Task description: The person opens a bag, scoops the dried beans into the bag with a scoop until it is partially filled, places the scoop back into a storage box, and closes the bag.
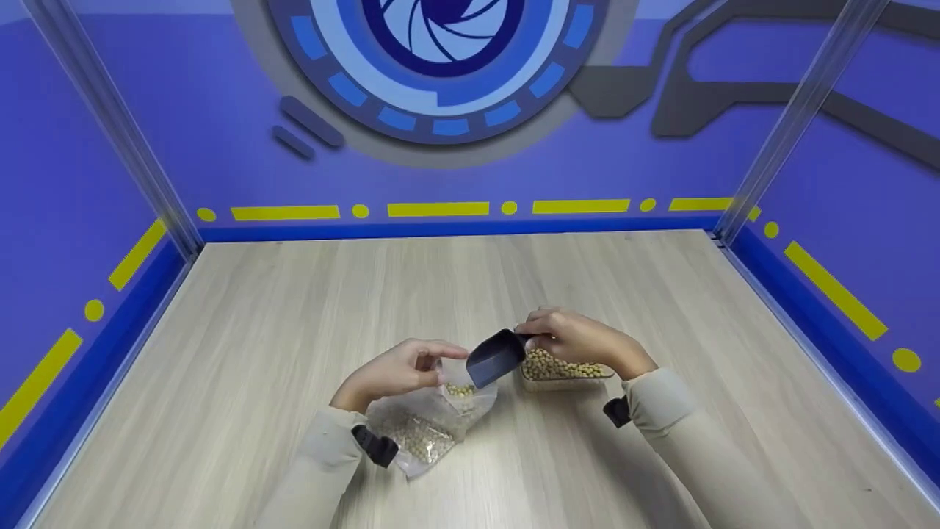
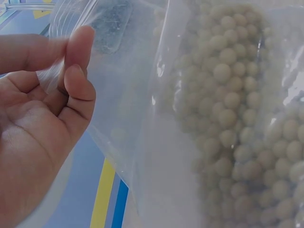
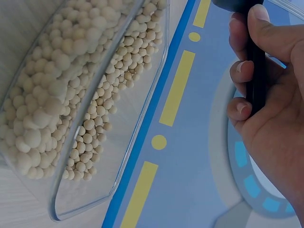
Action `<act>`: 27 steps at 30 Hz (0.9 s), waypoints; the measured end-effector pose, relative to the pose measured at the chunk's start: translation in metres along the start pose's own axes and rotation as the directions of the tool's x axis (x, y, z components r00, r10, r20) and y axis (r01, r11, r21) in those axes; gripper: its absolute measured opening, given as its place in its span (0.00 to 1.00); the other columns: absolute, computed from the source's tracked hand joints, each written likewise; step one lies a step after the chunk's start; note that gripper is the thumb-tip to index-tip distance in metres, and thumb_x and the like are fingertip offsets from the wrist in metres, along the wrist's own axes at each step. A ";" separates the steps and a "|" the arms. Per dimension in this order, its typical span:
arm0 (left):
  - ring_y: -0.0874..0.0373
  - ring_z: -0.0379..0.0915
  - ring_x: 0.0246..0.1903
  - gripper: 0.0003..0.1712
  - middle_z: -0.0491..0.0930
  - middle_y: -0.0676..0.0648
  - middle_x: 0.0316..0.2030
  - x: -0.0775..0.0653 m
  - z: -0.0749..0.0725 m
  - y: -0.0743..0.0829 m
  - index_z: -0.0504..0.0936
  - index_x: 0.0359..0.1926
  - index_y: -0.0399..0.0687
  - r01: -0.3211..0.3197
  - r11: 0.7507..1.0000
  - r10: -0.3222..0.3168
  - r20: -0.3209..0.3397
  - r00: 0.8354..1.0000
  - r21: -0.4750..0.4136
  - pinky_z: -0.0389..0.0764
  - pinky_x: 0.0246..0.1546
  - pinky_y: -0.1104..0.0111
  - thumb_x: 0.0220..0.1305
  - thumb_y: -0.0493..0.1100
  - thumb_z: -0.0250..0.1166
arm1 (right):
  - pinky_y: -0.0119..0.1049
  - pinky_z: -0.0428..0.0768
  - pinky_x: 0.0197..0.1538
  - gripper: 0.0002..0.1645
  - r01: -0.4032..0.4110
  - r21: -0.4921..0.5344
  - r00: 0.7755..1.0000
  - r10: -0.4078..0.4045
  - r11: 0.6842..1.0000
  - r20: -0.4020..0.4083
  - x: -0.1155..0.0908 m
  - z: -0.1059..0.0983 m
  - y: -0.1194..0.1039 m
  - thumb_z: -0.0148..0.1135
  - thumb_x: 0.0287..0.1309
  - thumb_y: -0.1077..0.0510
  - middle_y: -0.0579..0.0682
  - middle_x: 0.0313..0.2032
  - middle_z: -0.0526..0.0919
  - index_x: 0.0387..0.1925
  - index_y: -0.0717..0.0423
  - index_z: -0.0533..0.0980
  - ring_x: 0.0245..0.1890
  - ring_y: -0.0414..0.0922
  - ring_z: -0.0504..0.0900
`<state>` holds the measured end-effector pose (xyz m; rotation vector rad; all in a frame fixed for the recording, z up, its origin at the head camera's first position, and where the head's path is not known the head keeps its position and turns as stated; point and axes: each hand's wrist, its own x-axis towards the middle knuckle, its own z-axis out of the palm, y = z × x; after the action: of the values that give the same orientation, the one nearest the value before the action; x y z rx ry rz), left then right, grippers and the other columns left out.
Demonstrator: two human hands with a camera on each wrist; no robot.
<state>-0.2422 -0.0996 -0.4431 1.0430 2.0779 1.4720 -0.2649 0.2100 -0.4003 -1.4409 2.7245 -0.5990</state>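
Blue wall panels [image 1: 624, 173] with yellow markings enclosed a pale wood-grain tabletop [image 1: 308, 294]. Toward its near side slumped a clear plastic zip bag [image 1: 448, 419], its edge pinched by a person's left hand [image 1: 396, 371], seemingly to keep the mouth open. Just right sat a clear rectangular plastic box [image 1: 562, 384], apparently for short reaches. Above, the right hand [image 1: 580, 342] gripped a small black scoop [image 1: 498, 358], lip angled at the bag's mouth, presumably against spills. Round tan beans [image 3: 88, 133] lay in box and bag; none showed in the scoop.

Bare left hand [image 1: 396, 370], bare right hand [image 1: 580, 339]; pale beige long sleeves [image 1: 705, 452]; small black wrist-worn devices [image 1: 375, 446].
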 end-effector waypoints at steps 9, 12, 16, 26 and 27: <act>0.69 0.70 0.30 0.25 0.73 0.34 0.60 -0.001 -0.002 0.002 0.73 0.61 0.31 0.021 0.999 -0.021 0.001 1.000 -0.027 0.75 0.34 0.77 0.60 0.26 0.56 | 0.41 0.80 0.46 0.15 -0.035 0.047 0.999 0.034 0.998 0.018 -0.002 -0.001 -0.001 0.59 0.62 0.63 0.53 0.41 0.84 0.49 0.62 0.81 0.41 0.47 0.81; 0.69 0.72 0.30 0.25 0.72 0.34 0.61 -0.001 -0.003 0.003 0.73 0.61 0.31 0.023 0.999 -0.023 0.000 1.000 -0.042 0.77 0.35 0.76 0.60 0.26 0.56 | 0.41 0.80 0.47 0.15 -0.039 0.056 0.999 0.038 0.998 0.015 -0.003 -0.002 0.000 0.58 0.62 0.64 0.54 0.41 0.84 0.50 0.62 0.81 0.41 0.47 0.81; 0.70 0.72 0.30 0.25 0.71 0.31 0.60 -0.002 -0.005 0.003 0.72 0.61 0.29 0.014 0.998 -0.014 0.008 1.000 -0.066 0.78 0.36 0.74 0.61 0.27 0.56 | 0.40 0.80 0.46 0.16 -0.048 0.071 0.999 0.048 0.996 0.007 -0.006 -0.002 0.002 0.58 0.62 0.65 0.54 0.42 0.84 0.51 0.62 0.80 0.41 0.46 0.80; 0.70 0.66 0.27 0.24 0.73 0.29 0.56 -0.004 -0.010 0.001 0.73 0.60 0.30 0.013 0.994 -0.012 0.012 1.000 -0.111 0.74 0.33 0.79 0.61 0.26 0.55 | 0.41 0.78 0.44 0.17 -0.094 0.114 0.995 0.097 0.989 -0.022 -0.015 -0.006 0.007 0.58 0.62 0.63 0.52 0.42 0.84 0.52 0.61 0.80 0.39 0.44 0.78; 0.70 0.66 0.26 0.24 0.73 0.27 0.55 -0.004 -0.010 0.002 0.73 0.60 0.30 0.013 0.993 -0.011 0.013 1.000 -0.117 0.73 0.32 0.79 0.62 0.26 0.55 | 0.41 0.79 0.46 0.17 -0.104 0.119 0.994 0.108 0.987 -0.024 -0.016 -0.007 0.007 0.59 0.62 0.62 0.53 0.43 0.84 0.52 0.61 0.80 0.41 0.45 0.79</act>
<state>-0.2458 -0.1089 -0.4383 0.9905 1.9601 1.5567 -0.2627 0.2285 -0.3988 -1.2629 2.7157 -0.7668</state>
